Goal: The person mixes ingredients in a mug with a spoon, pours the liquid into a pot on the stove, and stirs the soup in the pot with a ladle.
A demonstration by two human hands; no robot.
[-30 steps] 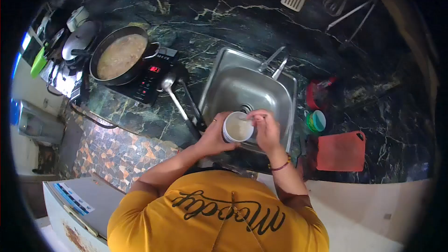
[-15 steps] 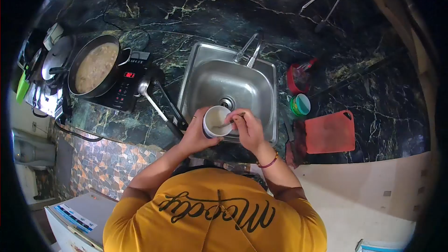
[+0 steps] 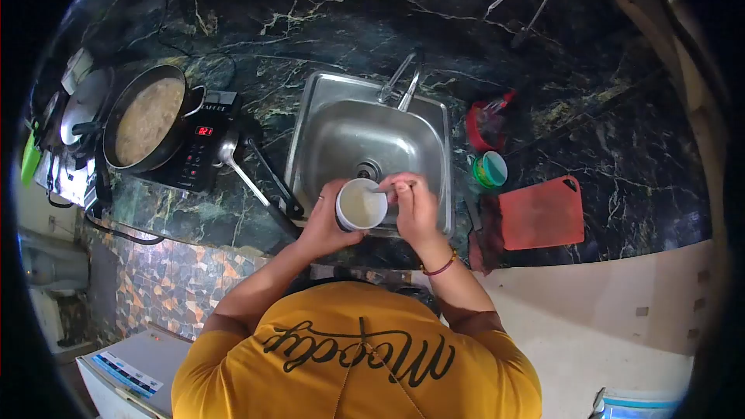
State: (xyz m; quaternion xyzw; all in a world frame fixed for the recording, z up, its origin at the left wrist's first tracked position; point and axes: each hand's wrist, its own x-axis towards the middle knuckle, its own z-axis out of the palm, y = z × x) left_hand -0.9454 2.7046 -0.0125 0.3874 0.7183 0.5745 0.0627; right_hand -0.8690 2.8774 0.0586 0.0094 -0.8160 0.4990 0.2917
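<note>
In the head view, my left hand [image 3: 326, 225] is wrapped around a white cup [image 3: 362, 204] at the sink's near edge. Pale, whitish liquid shows inside it. My right hand [image 3: 414, 209] pinches the handle of a spoon [image 3: 382, 189] at the cup's right rim, and the spoon's lower end dips into the cup. Fingers cover most of the handle. Behind both hands lies the steel sink [image 3: 310, 109] with its faucet [image 3: 407, 93].
To the left, a pan [image 3: 149, 118] of brownish food sits on an induction cooker [image 3: 198, 157], with a ladle [image 3: 242, 167] beside it. On the right are a red cutting board [image 3: 542, 213], a green-lidded container [image 3: 490, 169], a red container [image 3: 485, 130] and a knife [image 3: 473, 216].
The spoon has shifted toward the cup's far right rim, and my right hand has turned slightly with it. My left hand keeps its hold on the cup. The whole view has shifted slightly.
</note>
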